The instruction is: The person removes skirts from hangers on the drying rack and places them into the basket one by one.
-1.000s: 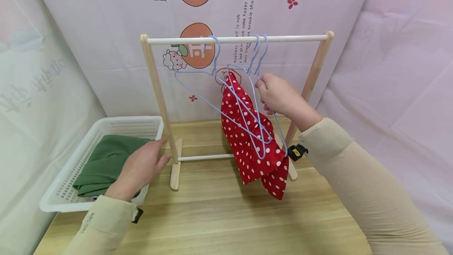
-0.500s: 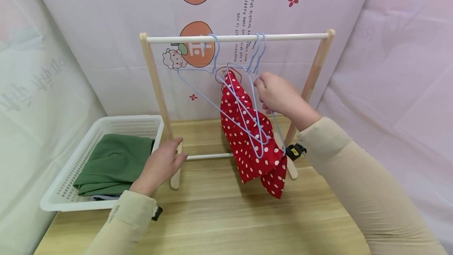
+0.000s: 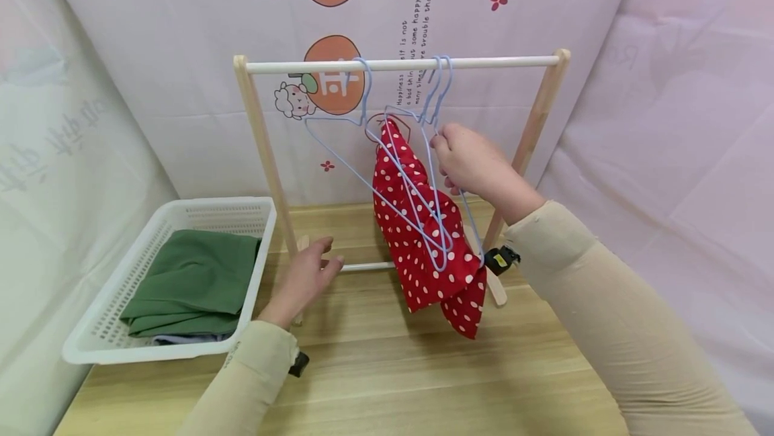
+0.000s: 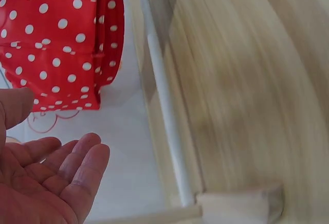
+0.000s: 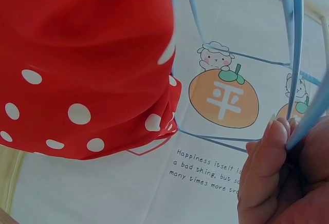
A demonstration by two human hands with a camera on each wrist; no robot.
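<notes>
My right hand [image 3: 474,160] pinches the side of a light blue hanger [image 3: 469,218] that hooks over the rack's white top bar [image 3: 399,65]. A red cloth with white dots [image 3: 417,221] hangs in folds at this hanger; how it is fixed there is hidden. In the right wrist view, fingertips and thumb of the right hand [image 5: 272,178] meet on the blue hanger. My left hand [image 3: 305,281] is held palm up in the left wrist view, fingers loosely extended and holding nothing. It stands low by the left post, apart from the red cloth [image 4: 56,44].
Two more blue hangers hang on the bar, one of them farther left [image 3: 338,157]. A white basket [image 3: 151,355] with folded green cloth [image 3: 199,275] stands at left. The rack's wooden posts [image 3: 260,134] and lower white bar [image 3: 369,266] rise near both hands.
My left hand has moved right, from the basket's edge past the rack's left post. The right hand keeps its pinch on the hanger and the red cloth hangs almost unchanged.
</notes>
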